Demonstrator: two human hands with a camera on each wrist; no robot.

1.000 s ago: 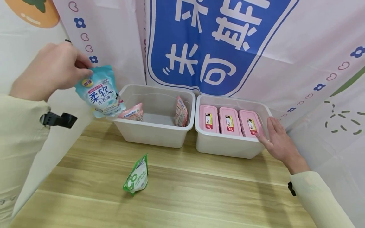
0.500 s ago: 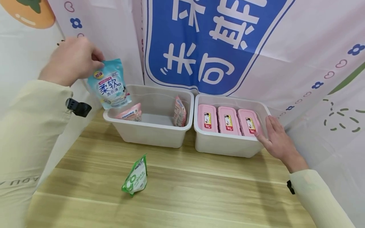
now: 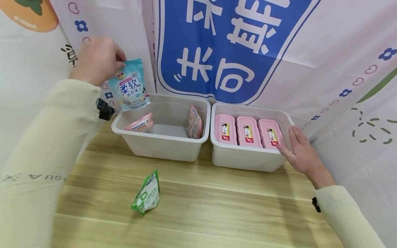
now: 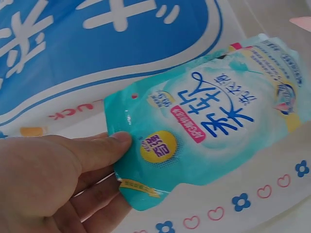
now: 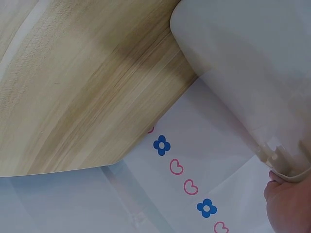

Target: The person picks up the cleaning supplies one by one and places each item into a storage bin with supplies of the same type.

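My left hand (image 3: 98,60) pinches the top edge of a light-blue laundry detergent pouch (image 3: 130,86), which hangs above the back left of the left bin (image 3: 161,144). In the left wrist view the thumb presses on the printed front of the pouch (image 4: 204,121). Two pink pouches stand in that bin, one at the left (image 3: 142,124) and one at the right (image 3: 194,123). My right hand (image 3: 302,153) rests on the right end of the right bin (image 3: 248,160), its fingers along the rim. Three pink lidded boxes (image 3: 248,132) fill much of this bin.
A green and white pouch (image 3: 148,194) stands on the wooden table (image 3: 217,206) in front of the left bin. Printed cloth (image 3: 192,69) hangs right behind both bins, and more cloth closes off the sides.
My left hand has carried the light-blue pouch to the right and slightly up, from beside the left bin to over its back left. My right hand stays at the right bin.
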